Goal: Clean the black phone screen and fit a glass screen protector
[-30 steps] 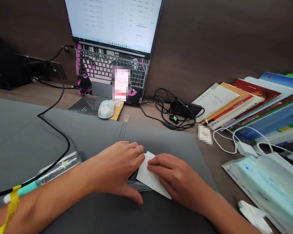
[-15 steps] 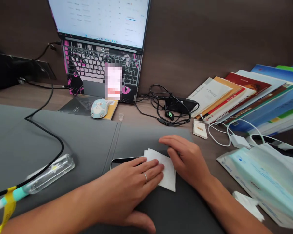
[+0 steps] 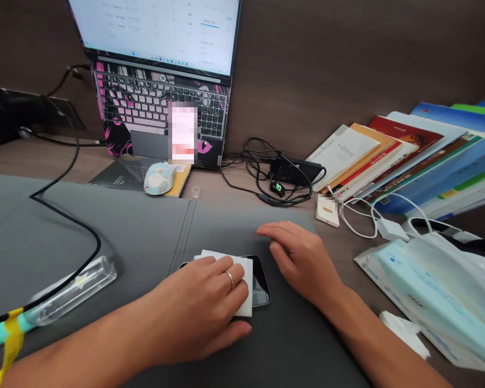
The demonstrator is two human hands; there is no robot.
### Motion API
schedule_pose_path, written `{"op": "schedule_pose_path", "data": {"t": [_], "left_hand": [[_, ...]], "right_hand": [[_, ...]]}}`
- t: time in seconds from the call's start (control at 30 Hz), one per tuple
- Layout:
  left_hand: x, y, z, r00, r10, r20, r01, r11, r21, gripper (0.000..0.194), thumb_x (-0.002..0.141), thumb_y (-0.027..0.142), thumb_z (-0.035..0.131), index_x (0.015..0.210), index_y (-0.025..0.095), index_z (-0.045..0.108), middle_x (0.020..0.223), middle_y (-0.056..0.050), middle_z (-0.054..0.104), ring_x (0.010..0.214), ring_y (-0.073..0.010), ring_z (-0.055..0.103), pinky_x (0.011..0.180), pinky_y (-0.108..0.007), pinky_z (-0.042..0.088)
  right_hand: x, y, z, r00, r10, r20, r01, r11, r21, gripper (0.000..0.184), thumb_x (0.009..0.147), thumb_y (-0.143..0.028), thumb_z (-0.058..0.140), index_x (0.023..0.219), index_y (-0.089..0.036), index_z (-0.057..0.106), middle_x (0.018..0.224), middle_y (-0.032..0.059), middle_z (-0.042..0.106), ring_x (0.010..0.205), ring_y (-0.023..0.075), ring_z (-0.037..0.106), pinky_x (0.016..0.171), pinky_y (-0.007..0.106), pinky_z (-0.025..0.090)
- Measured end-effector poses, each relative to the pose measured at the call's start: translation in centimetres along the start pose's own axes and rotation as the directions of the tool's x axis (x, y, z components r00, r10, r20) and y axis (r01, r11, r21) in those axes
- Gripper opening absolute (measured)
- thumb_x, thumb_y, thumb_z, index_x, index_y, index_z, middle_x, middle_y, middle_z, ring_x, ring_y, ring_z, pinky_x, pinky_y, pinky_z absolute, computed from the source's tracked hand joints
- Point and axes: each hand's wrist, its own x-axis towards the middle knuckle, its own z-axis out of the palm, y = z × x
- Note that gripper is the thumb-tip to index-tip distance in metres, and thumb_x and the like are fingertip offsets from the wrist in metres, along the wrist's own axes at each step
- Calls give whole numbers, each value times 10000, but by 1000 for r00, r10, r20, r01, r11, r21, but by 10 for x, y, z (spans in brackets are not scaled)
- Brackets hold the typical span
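A folded white tissue [image 3: 246,272] lies across a phone [image 3: 261,285] on the grey desk mat [image 3: 145,237]. My left hand [image 3: 210,302] presses down on the tissue with bent fingers, a ring on one of them. Most of the phone is hidden by the tissue and this hand; its dark right end and a bit of its left corner show. To the right of the phone is my right hand [image 3: 301,258], holding nothing. Its index finger is stretched out and its thumb is apart from it, near the mat.
A clear bottle [image 3: 81,285] with a black cable across it lies at left. Behind stand an open laptop [image 3: 157,108] and a mouse [image 3: 160,178]. Books [image 3: 404,156], a small box [image 3: 327,210], white cables and a plastic-wrapped pack [image 3: 432,296] fill the right side.
My left hand has slid the tissue leftward over the phone, uncovering the phone's right end, and its fingers have bent more. My right hand has barely moved. The view has shifted slightly.
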Motion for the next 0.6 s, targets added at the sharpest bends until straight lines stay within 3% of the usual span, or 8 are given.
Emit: {"op": "schedule_pose_path", "data": {"t": [0.2, 0.27, 0.33, 0.43, 0.6], "left_hand": [[0, -4, -1, 998, 54, 17, -52, 990, -131, 640, 960, 672, 467, 1302, 138, 550, 1366, -111, 588, 1232, -289, 538, 1027, -419, 436], [-1, -5, -3, 999, 24, 31, -20, 992, -122, 534, 977, 622, 478, 1215, 157, 590, 1274, -93, 626, 1150, -282, 569, 964, -430, 457], [-1, -5, -4, 999, -14, 52, 19, 995, -93, 372, 995, 528, 491, 1011, 181, 624, 1037, -67, 660, 938, -260, 605, 793, -422, 472], [-1, -4, -6, 998, -21, 52, 25, 996, -80, 330, 996, 475, 499, 842, 196, 586, 845, -41, 612, 755, -230, 568, 661, -396, 436], [-1, -2, -2, 999, 20, 28, -16, 990, -139, 426, 973, 583, 513, 1062, 177, 609, 1093, -81, 642, 965, -258, 589, 828, -415, 465]], "right_hand": [[0, 1, 1, 1000, -11, 21, 11, 1000, 8, 298, 922, -91, 442, 1044, -167, 702, 1042, 76, 771, 947, 230, 701, 852, 389, 565], [-1, 1, 3, 999, -12, 34, 11, 1000, 12, 295, 924, -91, 448, 1052, -160, 705, 1045, 79, 769, 954, 234, 699, 858, 396, 565], [-1, 1, 4, 998, -10, 54, 9, 1000, 16, 292, 928, -94, 455, 1061, -153, 708, 1048, 84, 767, 957, 238, 700, 865, 406, 566], [-2, 0, 4, 996, -15, 84, 13, 999, 29, 297, 931, -89, 459, 1082, -144, 708, 1064, 89, 760, 970, 236, 694, 878, 412, 569], [0, -3, 3, 996, -53, 67, 49, 996, 72, 326, 941, -76, 451, 1143, -144, 698, 1221, 108, 707, 1152, 235, 627, 1020, 429, 530]]}}
